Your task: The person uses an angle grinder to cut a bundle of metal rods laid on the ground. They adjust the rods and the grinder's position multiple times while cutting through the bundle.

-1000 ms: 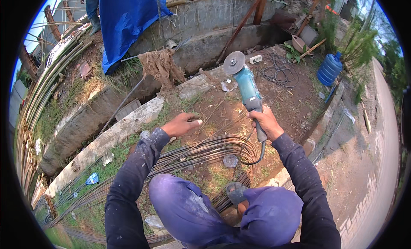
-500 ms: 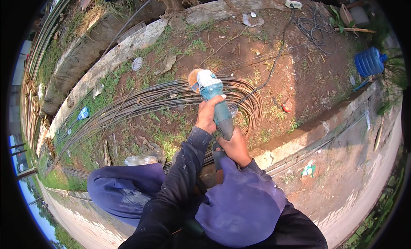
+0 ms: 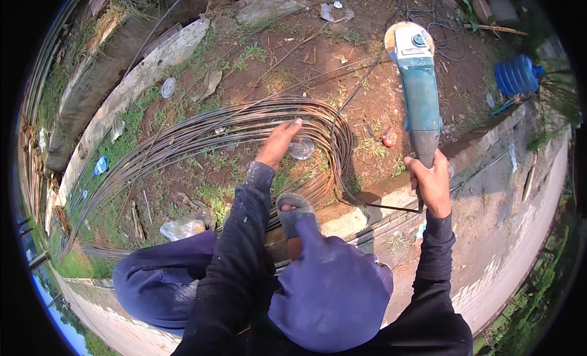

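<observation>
My right hand (image 3: 433,183) is wrapped round the rear handle of a teal angle grinder (image 3: 422,96), held out to the right over bare soil. Its silver head and round tan disc (image 3: 391,38) point away from me. A black cord trails from the handle's end. My left hand (image 3: 278,144), holding nothing, reaches over the bent end of a bundle of rusty steel rods (image 3: 208,128). Its fingers stretch toward the rods; whether they touch is hard to tell. A clear plastic lid (image 3: 301,149) lies just beside this hand.
My sandalled foot (image 3: 296,214) is near the rods' bend, beside a low concrete kerb (image 3: 385,218). A coiled cable (image 3: 437,25) lies at the far right, and a blue water jug (image 3: 517,75) beyond the kerb. Further left are a clear plastic bag (image 3: 182,229) and a concrete ledge (image 3: 143,65).
The grinder has swung from over the rods to the right, now in my right hand alone. My left hand has let go of it and is over the bundle.
</observation>
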`<state>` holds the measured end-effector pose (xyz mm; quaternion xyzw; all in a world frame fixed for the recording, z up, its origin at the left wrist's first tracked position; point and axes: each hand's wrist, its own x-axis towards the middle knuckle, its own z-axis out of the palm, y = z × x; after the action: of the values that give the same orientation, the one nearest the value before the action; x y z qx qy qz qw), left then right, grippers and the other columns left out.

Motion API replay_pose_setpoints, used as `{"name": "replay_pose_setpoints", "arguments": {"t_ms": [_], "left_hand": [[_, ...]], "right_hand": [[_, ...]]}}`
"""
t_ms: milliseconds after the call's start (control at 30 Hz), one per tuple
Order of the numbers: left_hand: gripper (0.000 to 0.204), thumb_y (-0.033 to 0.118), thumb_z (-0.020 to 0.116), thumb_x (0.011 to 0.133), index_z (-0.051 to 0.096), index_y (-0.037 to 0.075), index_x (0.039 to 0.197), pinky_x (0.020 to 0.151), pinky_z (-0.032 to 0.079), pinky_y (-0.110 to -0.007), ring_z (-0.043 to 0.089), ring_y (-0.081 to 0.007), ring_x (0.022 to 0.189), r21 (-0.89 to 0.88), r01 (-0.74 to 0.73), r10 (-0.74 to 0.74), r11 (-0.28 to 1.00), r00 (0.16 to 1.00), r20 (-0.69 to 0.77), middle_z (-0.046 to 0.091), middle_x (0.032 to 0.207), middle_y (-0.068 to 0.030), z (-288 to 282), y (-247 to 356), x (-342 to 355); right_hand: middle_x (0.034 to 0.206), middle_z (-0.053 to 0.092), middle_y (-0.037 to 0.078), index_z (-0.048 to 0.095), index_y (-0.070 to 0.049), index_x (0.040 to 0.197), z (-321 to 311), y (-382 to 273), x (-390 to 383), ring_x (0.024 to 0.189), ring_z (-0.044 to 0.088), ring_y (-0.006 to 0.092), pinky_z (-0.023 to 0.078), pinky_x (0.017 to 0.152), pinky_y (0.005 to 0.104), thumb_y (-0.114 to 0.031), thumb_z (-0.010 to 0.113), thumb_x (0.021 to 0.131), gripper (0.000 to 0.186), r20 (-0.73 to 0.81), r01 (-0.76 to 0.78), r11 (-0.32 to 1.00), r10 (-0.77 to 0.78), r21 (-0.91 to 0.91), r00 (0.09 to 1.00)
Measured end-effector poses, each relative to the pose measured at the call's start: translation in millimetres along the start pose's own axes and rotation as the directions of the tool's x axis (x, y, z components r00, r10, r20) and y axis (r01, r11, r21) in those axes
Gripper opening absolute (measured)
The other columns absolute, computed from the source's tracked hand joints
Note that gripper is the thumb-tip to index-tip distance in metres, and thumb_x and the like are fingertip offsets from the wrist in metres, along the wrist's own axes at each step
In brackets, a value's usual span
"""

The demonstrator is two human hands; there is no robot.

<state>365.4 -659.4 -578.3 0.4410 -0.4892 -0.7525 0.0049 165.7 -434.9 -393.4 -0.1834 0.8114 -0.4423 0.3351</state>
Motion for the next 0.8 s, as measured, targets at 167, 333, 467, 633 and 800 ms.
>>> {"name": "replay_pose_setpoints", "arguments": {"t_ms": [167,333,467,633,800], "left_hand": [[0.058,0.041,0.057,0.096,0.046,0.004,0.139,0.087,0.046,-0.033,0.062,-0.0132,0.101,0.002,0.185,-0.178,0.983,0.946,0.271,0.062,0.116,-0.0045,64.0,-59.3,-11.4],[0.059,0.029,0.064,0.092,0.043,0.002,0.141,0.094,0.045,-0.034,0.057,-0.0165,0.113,-0.172,0.129,-0.031,0.977,0.876,0.481,0.057,0.127,-0.0083,87.0,-61.2,-22.2],[0.065,0.023,0.067,0.089,0.038,0.003,0.143,0.102,0.042,-0.038,0.049,-0.023,0.127,-0.49,0.1,0.222,0.866,0.8,0.557,0.049,0.139,-0.0119,80.4,-15.4,-44.5],[0.039,0.028,0.068,0.091,0.051,0.004,0.119,0.091,0.047,-0.042,0.06,-0.0212,0.101,-0.808,-0.057,-0.004,0.586,0.997,-0.073,0.062,0.106,-0.0072,76.7,-62.5,-55.1],[0.028,0.022,0.072,0.085,0.058,0.005,0.102,0.062,0.051,-0.039,0.061,-0.0193,0.069,-0.736,-0.073,-0.295,0.673,0.886,-0.358,0.061,0.083,-0.0049,44.4,-104.9,-69.3]], "right_hand": [[0.082,0.069,0.019,0.059,0.001,0.106,-81.0,-11.8,-15.4,0.072,0.069,0.024,0.051,0.067,0.0359,-0.012,0.068,0.08,0.031,-0.454,0.09,0.709,-0.538,-0.699,0.71],[0.079,0.068,0.02,0.051,0.001,0.11,-67.3,-5.5,-26.7,0.075,0.07,0.0383,0.054,0.064,0.0389,-0.006,0.071,0.075,0.041,-0.279,0.261,0.663,-0.593,-0.701,0.756],[0.075,0.066,0.025,0.045,0.0,0.112,11.0,54.0,-29.9,0.07,0.067,0.0438,0.053,0.062,0.0489,-0.014,0.076,0.07,0.053,-0.006,0.247,0.67,-0.351,-0.7,0.936],[0.071,0.064,0.029,0.045,0.005,0.104,125.2,105.0,-32.5,0.07,0.066,0.0455,0.052,0.065,0.0533,-0.022,0.072,0.074,0.049,0.296,0.228,0.7,-0.025,-0.677,0.955],[0.073,0.065,0.03,0.043,0.005,0.108,187.2,113.5,-70.0,0.073,0.066,0.0479,0.051,0.068,0.0548,-0.026,0.067,0.077,0.05,0.421,0.195,0.741,0.129,-0.642,0.898]]}}
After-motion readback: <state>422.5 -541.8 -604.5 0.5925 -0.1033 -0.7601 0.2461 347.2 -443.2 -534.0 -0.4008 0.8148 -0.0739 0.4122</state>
